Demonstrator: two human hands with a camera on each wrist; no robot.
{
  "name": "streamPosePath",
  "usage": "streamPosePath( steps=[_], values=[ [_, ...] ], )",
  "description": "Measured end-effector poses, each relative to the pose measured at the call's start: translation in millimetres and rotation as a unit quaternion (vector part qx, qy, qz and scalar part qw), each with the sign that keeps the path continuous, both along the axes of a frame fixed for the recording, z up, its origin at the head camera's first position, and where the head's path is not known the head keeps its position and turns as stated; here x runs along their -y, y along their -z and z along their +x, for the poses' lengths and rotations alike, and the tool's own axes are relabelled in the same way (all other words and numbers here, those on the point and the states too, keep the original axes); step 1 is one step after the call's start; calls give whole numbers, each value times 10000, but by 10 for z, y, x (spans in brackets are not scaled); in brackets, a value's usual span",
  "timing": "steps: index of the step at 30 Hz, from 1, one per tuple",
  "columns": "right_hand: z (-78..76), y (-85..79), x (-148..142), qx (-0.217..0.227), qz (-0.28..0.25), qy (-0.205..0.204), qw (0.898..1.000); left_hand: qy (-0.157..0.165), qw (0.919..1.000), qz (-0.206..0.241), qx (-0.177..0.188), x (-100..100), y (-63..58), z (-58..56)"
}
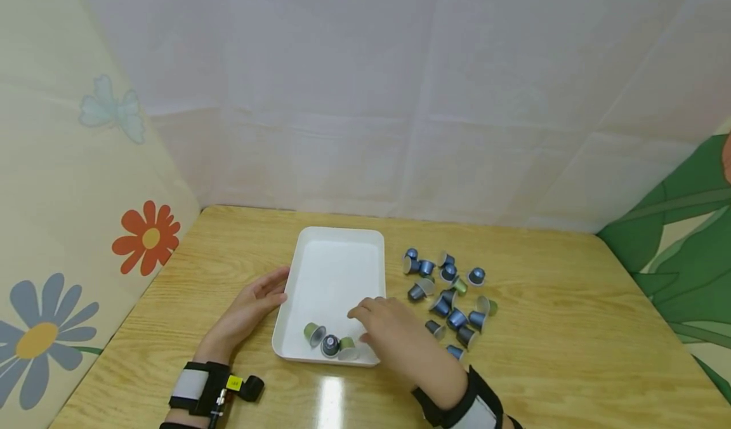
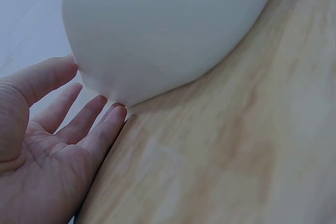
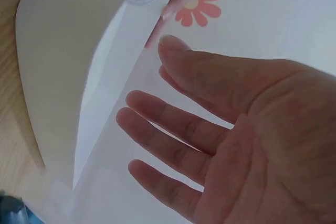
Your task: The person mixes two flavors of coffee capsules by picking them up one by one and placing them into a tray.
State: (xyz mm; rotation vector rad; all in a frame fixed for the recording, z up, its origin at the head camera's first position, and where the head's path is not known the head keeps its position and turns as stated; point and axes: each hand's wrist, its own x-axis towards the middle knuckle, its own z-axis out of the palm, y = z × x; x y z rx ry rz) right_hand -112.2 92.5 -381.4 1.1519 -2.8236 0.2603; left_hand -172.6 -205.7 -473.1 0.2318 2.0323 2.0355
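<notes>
A white rectangular tray [image 1: 341,270] lies on the wooden table. Near its front edge sit a green coffee capsule [image 1: 313,333], a dark capsule [image 1: 330,345] and another green capsule [image 1: 346,346]. At the tray's left wall is my left hand [image 1: 254,305], its thumb and fingertips touching the outside; the left wrist view has the hand [image 2: 58,129] with extended fingers. My right hand [image 1: 394,334] hovers over the front right part of the tray. In the right wrist view the right hand [image 3: 226,135] has spread, relaxed fingers and an empty palm.
Right of the tray, several blue, grey and green capsules lie scattered on the table, among them a blue one [image 1: 476,276] and a grey one [image 1: 466,336]. A pale cloth [image 1: 400,99] hangs behind the table, with printed panels at both sides.
</notes>
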Motion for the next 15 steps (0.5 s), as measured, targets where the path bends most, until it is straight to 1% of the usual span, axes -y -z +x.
streamPosePath(
  steps=[5,8,11,15],
  values=[
    [-34,-75,-101,149,-182,357,9991,-51,10000,-42,34,-3,5,1],
    [-44,-135,-162,411,-263,653,9967,-79,9999,-45,61,-5,6,0],
    [-61,-176,-225,714,-291,978,9922,-40,10000,-54,18,-6,16,-7],
    [-78,-209,-312,1154,-321,1505,9813,30,10000,-14,-55,-8,17,-11]
  ],
)
